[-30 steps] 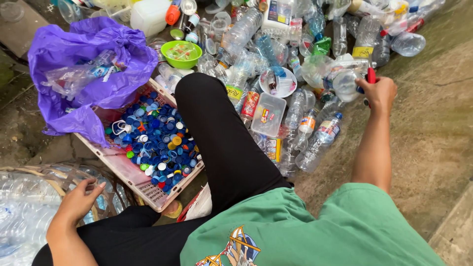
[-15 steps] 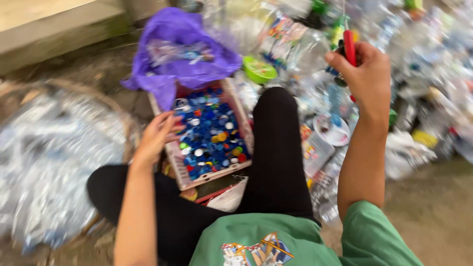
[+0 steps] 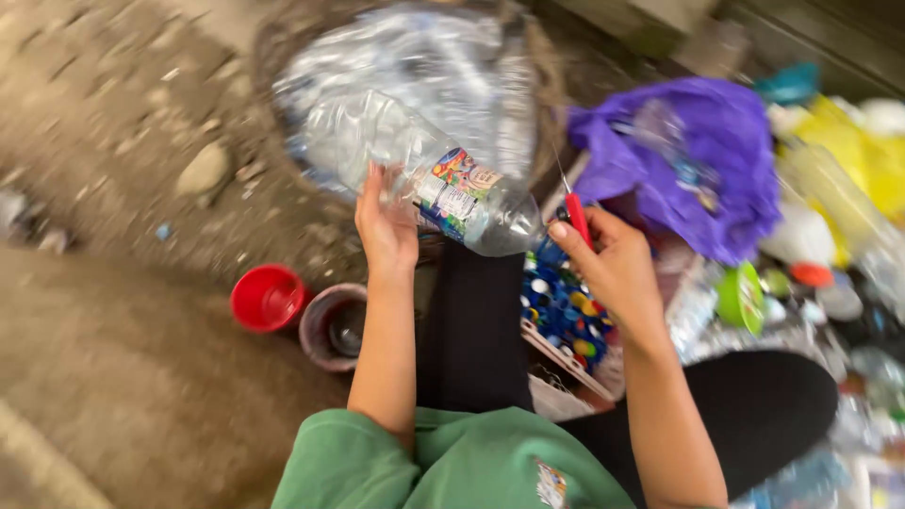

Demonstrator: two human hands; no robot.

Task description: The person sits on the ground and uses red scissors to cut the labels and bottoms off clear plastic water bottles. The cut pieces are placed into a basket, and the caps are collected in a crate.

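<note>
A person sits on the ground, seen from above, holding a clear plastic bottle [image 3: 424,179] with a colourful label, tilted with its neck lower and pointing right. The left hand [image 3: 385,226] is curled around the bottle's middle from below. The right hand [image 3: 613,269] sits at the bottle's neck, fingers closed on a thin red tool [image 3: 577,219] that touches the neck. Just below the bottle's neck lies a tray [image 3: 566,320] of mixed coloured caps, resting beside the person's black-clad leg. Right of the bottle is a crumpled purple bag [image 3: 698,160]. Behind the bottle is a basket of clear plastic [image 3: 443,66]. Left of the bottle, on the ground, stand a red cup [image 3: 268,298] and a brown cup [image 3: 332,327], touching.
</note>
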